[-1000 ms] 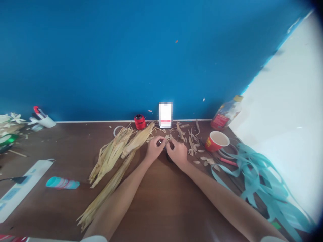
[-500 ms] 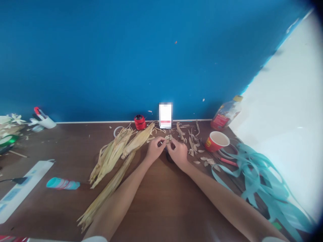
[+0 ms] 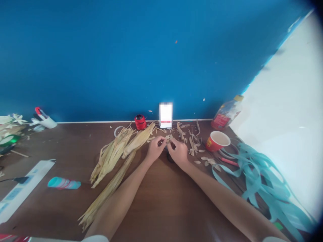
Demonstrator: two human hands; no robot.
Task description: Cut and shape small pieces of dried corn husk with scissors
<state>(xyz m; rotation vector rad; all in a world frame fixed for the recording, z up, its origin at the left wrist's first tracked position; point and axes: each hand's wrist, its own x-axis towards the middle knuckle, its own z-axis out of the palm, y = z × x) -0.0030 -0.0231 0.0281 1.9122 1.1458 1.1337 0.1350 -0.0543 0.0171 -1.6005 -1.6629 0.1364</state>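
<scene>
My left hand (image 3: 154, 149) and my right hand (image 3: 178, 152) meet over the brown table (image 3: 156, 201), fingers pinched together on a small piece of dried husk (image 3: 167, 138) held between them. A dark round object (image 3: 169, 157) lies partly hidden under my right hand. A long pile of dried corn husks (image 3: 116, 158) stretches from beside my left hand toward the near left. Husk scraps (image 3: 193, 143) are scattered just right of my right hand.
A red paper cup (image 3: 217, 141), a plastic bottle (image 3: 227, 116) and tangled teal ribbon (image 3: 259, 181) lie at the right. A red thread spool (image 3: 140, 122) and white card (image 3: 166, 115) stand at the blue wall. A teal roll (image 3: 63, 183) and power strip (image 3: 22, 188) lie left.
Both hands stay pinched together at the same spot; only small finger movements show. The view has shifted very slightly.
</scene>
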